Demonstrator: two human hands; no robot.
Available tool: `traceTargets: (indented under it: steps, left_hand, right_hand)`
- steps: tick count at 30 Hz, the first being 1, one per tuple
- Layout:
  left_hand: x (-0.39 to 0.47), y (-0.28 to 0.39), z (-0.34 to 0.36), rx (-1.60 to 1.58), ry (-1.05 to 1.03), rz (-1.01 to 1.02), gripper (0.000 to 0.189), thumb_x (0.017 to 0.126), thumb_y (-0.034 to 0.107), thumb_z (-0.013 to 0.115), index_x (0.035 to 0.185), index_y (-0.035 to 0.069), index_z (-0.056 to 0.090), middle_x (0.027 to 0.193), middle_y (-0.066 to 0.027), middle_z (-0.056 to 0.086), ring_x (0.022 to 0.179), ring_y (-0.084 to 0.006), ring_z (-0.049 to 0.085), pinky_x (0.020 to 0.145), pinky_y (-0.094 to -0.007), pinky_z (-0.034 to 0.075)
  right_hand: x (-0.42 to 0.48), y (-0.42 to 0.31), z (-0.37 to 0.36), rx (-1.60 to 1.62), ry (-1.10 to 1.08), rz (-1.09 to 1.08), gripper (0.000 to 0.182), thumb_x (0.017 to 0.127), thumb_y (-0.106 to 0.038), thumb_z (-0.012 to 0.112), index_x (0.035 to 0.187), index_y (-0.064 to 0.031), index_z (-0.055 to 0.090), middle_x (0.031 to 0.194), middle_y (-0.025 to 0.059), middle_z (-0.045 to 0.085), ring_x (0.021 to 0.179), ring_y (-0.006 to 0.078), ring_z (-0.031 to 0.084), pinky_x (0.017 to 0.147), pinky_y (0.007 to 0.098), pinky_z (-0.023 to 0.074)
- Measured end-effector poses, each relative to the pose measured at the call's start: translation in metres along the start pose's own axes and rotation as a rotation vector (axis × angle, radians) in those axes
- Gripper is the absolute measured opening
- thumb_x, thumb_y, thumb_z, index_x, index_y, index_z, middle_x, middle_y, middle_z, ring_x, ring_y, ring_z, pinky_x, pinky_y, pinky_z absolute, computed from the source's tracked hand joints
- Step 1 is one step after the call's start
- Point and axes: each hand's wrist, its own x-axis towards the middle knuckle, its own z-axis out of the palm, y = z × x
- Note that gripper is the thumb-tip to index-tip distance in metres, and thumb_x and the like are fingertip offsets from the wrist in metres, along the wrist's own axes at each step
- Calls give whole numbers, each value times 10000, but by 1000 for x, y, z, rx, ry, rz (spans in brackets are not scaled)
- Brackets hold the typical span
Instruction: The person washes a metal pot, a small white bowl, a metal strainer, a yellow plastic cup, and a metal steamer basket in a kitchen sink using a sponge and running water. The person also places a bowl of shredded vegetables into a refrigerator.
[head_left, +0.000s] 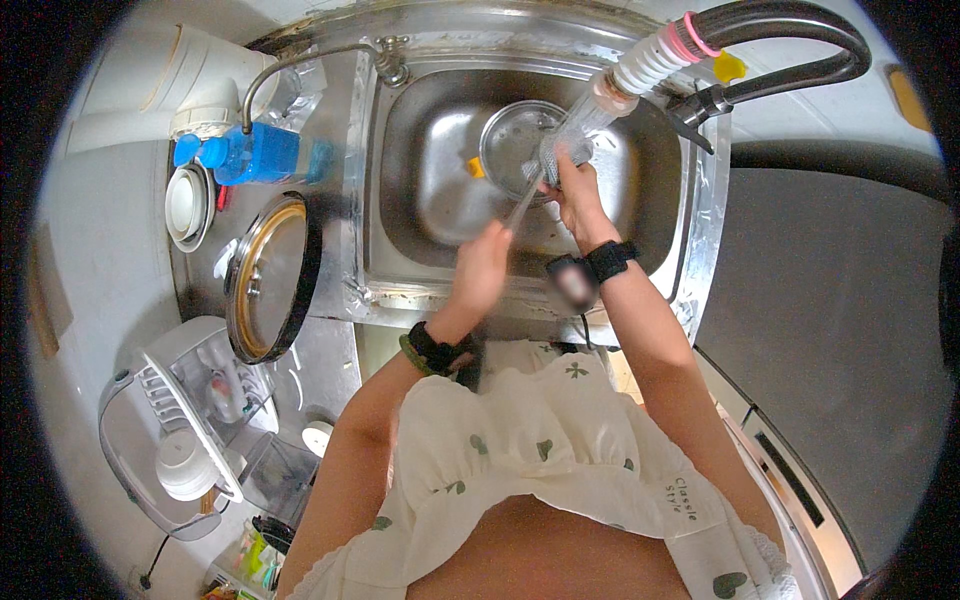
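Note:
A stainless steel sink (442, 225) lies before me, with a round metal-rimmed bowl or lid (499, 146) in it under the tap. My right hand (581, 191) grips a grey mesh cloth (559, 157) in the water that runs from the white corrugated tap extension (651, 64). The cloth is wrapped about the far end of a thin, long-handled utensil (526, 202). Blurred, my left hand (484, 262) is closed round the near end of that utensil, over the sink's near side. Its exact kind cannot be told. A small orange piece (475, 167) rests on the basin floor beside the bowl or lid.
Left of the sink stand a blue plastic bottle (262, 154), stacked white bowls (184, 202) and a round glass pot lid (277, 277) propped on edge. A dish rack (202, 420) is nearer me. A thin curved tap (315, 52) reaches left; a dark grey surface (825, 300) lies right.

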Motion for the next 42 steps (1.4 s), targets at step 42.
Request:
traceTargets:
  steps: [42]
  left_hand:
    - [-176, -24, -81, 144, 538, -135, 286, 882, 334, 443, 859, 72, 553, 793, -121, 544, 748, -328, 552, 652, -419, 444]
  right_hand:
    - [21, 13, -50, -150, -286, 216, 338, 917, -233, 444, 1134, 25, 466, 1089, 134, 544, 944, 252, 533, 822, 361, 449]
